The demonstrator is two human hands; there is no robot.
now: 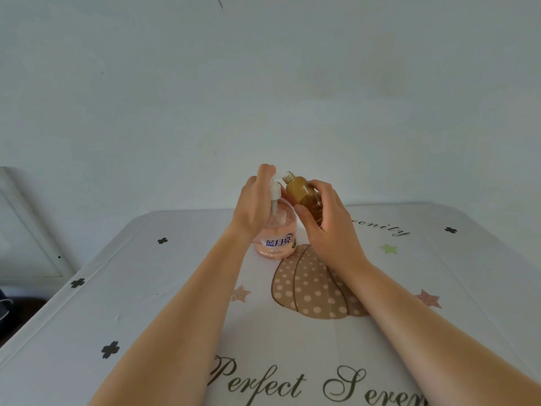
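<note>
Pale bare wall rose behind a desk spread with a white printed cloth, and a framed panel leaned at the far left. Near the middle of the desk stood a pink soap bottle, upright on the cloth just behind the dotted pumpkin print. The left hand came over it from the near side, its fingers curled round the white pump head, most likely to press soap out. Just to the right, the right hand held a small amber bottle off the desk, fingers and thumb wrapped round its lower body. This uncapped bottle was tilted so that its open threaded mouth sat right at the pump's spout, seemingly to catch what came out. Whether soap was flowing could not be told.
</note>
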